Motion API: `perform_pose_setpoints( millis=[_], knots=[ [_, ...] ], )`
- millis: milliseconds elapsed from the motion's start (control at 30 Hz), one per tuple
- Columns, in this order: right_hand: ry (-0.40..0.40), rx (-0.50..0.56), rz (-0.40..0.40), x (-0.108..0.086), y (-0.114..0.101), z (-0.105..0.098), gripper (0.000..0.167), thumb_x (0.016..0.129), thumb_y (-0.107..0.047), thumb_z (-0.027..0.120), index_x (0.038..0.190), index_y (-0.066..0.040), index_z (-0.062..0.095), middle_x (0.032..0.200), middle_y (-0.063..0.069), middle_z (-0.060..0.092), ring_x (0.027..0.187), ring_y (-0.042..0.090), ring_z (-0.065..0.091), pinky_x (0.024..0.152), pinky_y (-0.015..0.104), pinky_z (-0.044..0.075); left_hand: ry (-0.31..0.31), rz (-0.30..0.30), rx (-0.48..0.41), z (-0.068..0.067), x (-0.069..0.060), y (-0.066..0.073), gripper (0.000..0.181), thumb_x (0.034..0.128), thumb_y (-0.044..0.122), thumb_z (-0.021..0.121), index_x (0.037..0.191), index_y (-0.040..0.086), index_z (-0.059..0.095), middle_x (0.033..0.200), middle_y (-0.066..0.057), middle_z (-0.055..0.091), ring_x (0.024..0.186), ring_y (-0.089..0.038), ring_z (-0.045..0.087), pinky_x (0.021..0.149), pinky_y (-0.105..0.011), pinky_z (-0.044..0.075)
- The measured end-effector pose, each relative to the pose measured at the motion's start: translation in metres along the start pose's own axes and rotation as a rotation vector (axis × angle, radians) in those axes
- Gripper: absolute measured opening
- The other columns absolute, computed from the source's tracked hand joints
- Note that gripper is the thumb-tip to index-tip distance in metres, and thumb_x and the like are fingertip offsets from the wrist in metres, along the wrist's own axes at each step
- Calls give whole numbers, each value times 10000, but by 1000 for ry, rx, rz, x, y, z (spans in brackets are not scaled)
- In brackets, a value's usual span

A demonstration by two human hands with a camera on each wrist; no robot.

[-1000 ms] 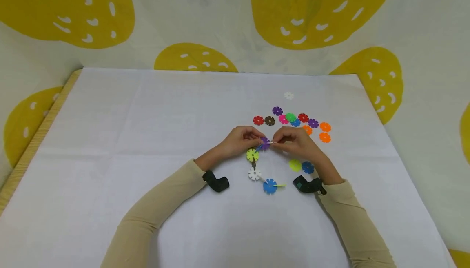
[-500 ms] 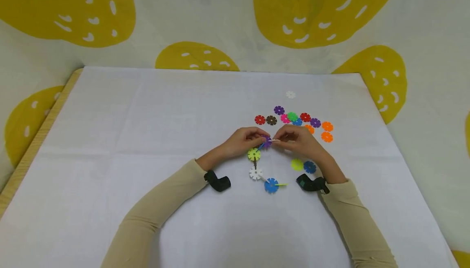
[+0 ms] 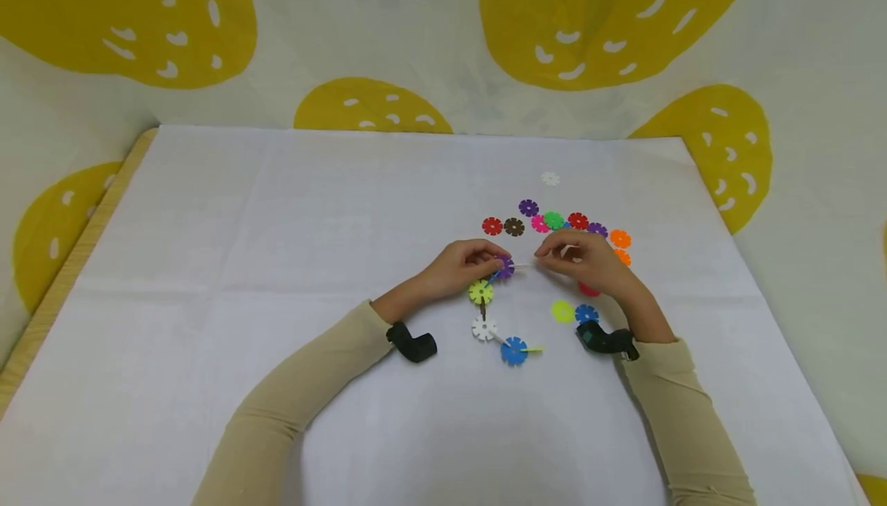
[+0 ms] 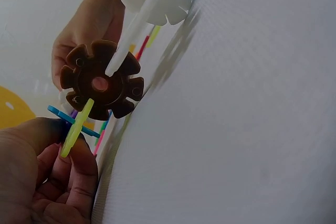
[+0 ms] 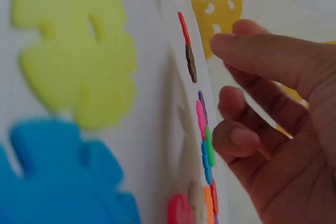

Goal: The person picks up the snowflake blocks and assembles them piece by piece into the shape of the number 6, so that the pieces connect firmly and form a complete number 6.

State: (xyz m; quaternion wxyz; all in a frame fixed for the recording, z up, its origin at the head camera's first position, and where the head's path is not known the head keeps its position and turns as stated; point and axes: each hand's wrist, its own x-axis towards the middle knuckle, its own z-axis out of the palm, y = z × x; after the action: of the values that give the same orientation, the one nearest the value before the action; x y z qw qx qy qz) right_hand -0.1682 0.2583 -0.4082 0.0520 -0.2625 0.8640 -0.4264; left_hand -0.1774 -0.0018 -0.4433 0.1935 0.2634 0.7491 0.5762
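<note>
Right hand (image 3: 585, 261) off the white end disc (image 3: 522, 266); left hand (image 3: 459, 266) keeps its pinch

Clock read from the head view, 12 at the far side of the worktop (image 3: 208, 298).

Change: half a second ago the right thumb and finger were on the white end disc. Now they have drawn away towards 2 o'clock, a small gap between, the disc left standing edge-on at the 3 o'clock rim of the purple disc (image 3: 506, 266). Right hand holds nothing visible; thumb and forefinger close together, other fingers loosely bent. Left hand pinches the purple disc as before.

The chain lies in the same order. From the purple disc, towards 7 o'clock: blue link (image 3: 494, 278), lime disc (image 3: 481, 292). Then towards 6: brown link (image 3: 483, 310), white disc (image 3: 484, 328). Then towards 4: white link (image 3: 500, 340), blue disc (image 3: 514, 351), with a lime link (image 3: 533, 350) at its 3 o'clock.

Also new: a pinkish-red disc (image 3: 589, 289) shows below the right hand; one orange disc, seen earlier by the knuckles, is now covered. Loose discs (image 3: 492, 226) of several colours lie unmoved from 12 to 2 o'clock of the purple disc.

Markings: small rings on the brown link in the left wrist view, too small to read; a dull green patch on the right wrist's black device (image 3: 605, 339), likewise unreadable
</note>
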Motion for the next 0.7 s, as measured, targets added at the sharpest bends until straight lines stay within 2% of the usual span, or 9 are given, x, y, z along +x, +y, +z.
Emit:
perform_pose_setpoints(
  millis=[200, 400, 700],
  knots=[
    [9, -43, 78, -3, 2, -9, 113, 856, -16, 732, 965, -42, 720, 912, 73, 651, 815, 135, 525, 695, 171, 478, 4, 1, 7, -1, 1, 2, 243, 978, 138, 603, 1182, 22, 666, 964, -75, 681, 786, -89, 603, 712, -197, 490],
    [26, -107, 262, -7, 4, -19, 161, 902, -106, 707, 1045, -34, 698, 980, 114, 630, 904, 226, 520, 725, 118, 452, 3, 2, 8, -1, 1, 0, 243, 976, 137, 606, 1179, 19, 667, 949, -69, 674, 774, -86, 593, 701, -197, 485],
    [136, -153, 483, -13, 9, -26, 353, 912, -241, 706, 1153, 9, 641, 1055, 188, 612, 994, 297, 524, 682, 93, 427, 10, 5, 2, -1, -1, -1, 242, 972, 133, 610, 1176, 15, 668, 957, -78, 680, 782, -86, 604, 706, -197, 490]
  ],
)
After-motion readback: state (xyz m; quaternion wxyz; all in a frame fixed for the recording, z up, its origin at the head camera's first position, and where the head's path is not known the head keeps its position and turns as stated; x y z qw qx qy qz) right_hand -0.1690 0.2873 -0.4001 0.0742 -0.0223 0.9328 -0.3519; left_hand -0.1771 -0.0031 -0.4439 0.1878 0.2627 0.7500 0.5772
